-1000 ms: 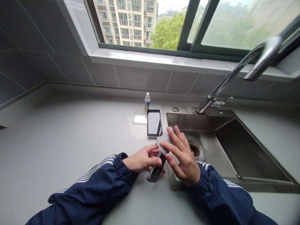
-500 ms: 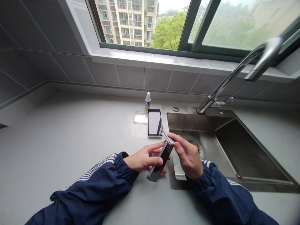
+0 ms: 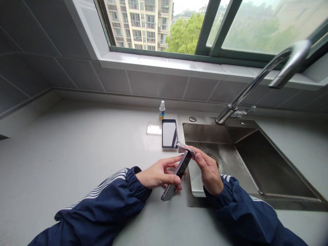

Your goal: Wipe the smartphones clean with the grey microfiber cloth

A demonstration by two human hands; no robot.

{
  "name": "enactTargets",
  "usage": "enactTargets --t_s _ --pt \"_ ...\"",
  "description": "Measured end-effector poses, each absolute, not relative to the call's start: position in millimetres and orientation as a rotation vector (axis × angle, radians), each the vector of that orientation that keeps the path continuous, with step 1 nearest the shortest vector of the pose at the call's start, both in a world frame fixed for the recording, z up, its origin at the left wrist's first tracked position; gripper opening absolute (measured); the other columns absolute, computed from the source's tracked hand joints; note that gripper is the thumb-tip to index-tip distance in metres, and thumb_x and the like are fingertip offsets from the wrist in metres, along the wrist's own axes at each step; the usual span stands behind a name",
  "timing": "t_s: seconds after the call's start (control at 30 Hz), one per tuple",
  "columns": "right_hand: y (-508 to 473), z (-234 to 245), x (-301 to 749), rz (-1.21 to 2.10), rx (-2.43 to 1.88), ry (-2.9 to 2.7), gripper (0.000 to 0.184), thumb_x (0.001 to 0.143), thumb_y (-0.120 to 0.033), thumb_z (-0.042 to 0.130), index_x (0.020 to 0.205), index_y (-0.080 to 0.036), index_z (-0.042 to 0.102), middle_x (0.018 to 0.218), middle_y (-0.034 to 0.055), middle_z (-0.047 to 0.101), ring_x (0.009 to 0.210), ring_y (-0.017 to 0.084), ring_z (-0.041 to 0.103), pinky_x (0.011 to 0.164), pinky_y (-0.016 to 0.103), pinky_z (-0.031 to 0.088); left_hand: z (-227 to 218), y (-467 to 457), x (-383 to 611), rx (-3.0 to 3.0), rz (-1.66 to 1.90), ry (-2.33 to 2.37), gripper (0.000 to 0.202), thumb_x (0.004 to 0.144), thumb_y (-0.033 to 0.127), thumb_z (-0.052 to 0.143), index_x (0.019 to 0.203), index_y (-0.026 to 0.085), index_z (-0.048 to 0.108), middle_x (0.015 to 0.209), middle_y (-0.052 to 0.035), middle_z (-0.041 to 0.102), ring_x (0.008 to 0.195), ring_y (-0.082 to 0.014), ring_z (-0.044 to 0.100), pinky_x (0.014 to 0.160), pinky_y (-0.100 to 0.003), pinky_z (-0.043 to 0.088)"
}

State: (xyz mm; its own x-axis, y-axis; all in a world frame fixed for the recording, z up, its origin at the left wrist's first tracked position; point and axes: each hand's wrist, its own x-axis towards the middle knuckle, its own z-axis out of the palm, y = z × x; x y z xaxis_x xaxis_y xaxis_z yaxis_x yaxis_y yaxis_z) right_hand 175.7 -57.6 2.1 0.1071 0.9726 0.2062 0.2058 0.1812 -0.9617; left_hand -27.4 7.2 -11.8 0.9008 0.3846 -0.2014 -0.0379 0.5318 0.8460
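My left fingers clamp a slim dark-grey phone; my right fingers pinch a grey cloth at its top edge; a black-framed phone lies untouched.

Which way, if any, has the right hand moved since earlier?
Yes, the right hand has shifted back and rightward, away from the phone lying on the counter.
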Motion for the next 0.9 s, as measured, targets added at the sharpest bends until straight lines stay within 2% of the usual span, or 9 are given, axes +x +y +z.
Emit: enactTargets --t_s 0.17,0.7,0.9 --pt "-57 -3 175 1.004 -1.168 -1.276 0.039 0.102 -0.048 0.044 0.130 -0.028 0.064 0.133 0.0059 0.067 0.126 0.030 0.061 0.113 0.054 0.043 -9 6 -27 1.005 0.263 0.412 0.090 0.068 0.045 0.087 0.148 0.035 0.046 0.111 -0.0090 0.061 0.081 -0.0238 0.072 0.067 -0.032 0.055" --pt "-57 -9 174 0.981 -1.212 -1.212 0.033 0.101 -0.044 0.052 0.125 -0.027 0.067 0.126 0.0063 0.070 0.118 0.029 0.065 0.108 0.051 0.050 -10 7 -27 1.017 0.255 0.409 0.090 0.067 0.046 0.087 0.147 0.036 0.047 0.110 -0.0072 0.059 0.079 -0.0216 0.071 0.067 -0.034 0.055" --pt "-59 -8 172 1.003 -1.185 -1.236 0.033 0.101 -0.041 0.052 0.129 -0.029 0.066 0.132 0.0058 0.067 0.125 0.029 0.062 0.113 0.053 0.044 -10 8 -28 1.030 0.242 0.422 0.092 0.066 0.047 0.088 0.147 0.036 0.047 0.111 -0.0071 0.058 0.080 -0.0224 0.071 0.067 -0.034 0.056"
